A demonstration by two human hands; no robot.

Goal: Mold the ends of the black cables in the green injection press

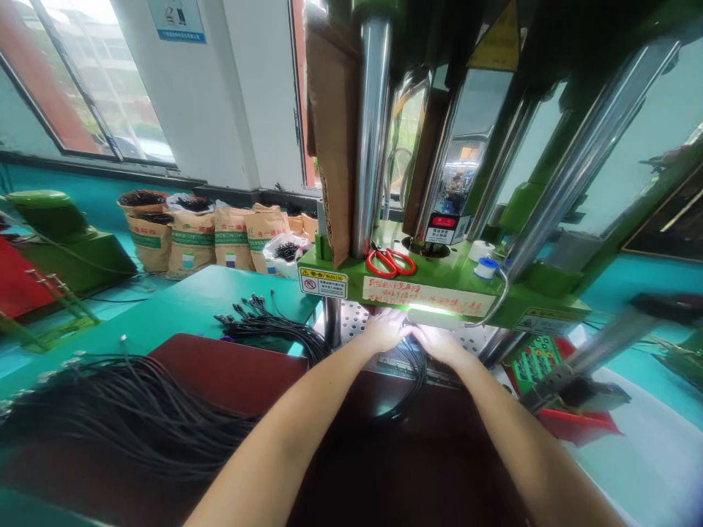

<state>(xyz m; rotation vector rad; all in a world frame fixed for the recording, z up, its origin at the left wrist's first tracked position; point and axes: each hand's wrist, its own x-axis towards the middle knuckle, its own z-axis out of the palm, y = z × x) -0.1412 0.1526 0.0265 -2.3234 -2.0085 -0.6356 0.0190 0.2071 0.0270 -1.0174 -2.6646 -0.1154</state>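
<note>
Both hands reach under the lit front edge of a green machine (351, 289). My left hand (386, 331) is at the upper end of a few black cables (413, 373), its fingertips close to my right hand (436, 344). The cables hang down between the hands and curve over the dark red tabletop (351, 454). Fingers of both hands are partly hidden and blurred by glare, so what they grip is unclear. A perforated metal plate (354, 318) shows behind the hands.
Black cable bundles lie on the left (121, 417) and beyond the red board (231, 373). Red scissors (391, 262) and a white-blue spool (486, 268) rest on the machine ledge. Green control buttons (535, 369) stand at right. Filled sacks (192, 241) line the wall.
</note>
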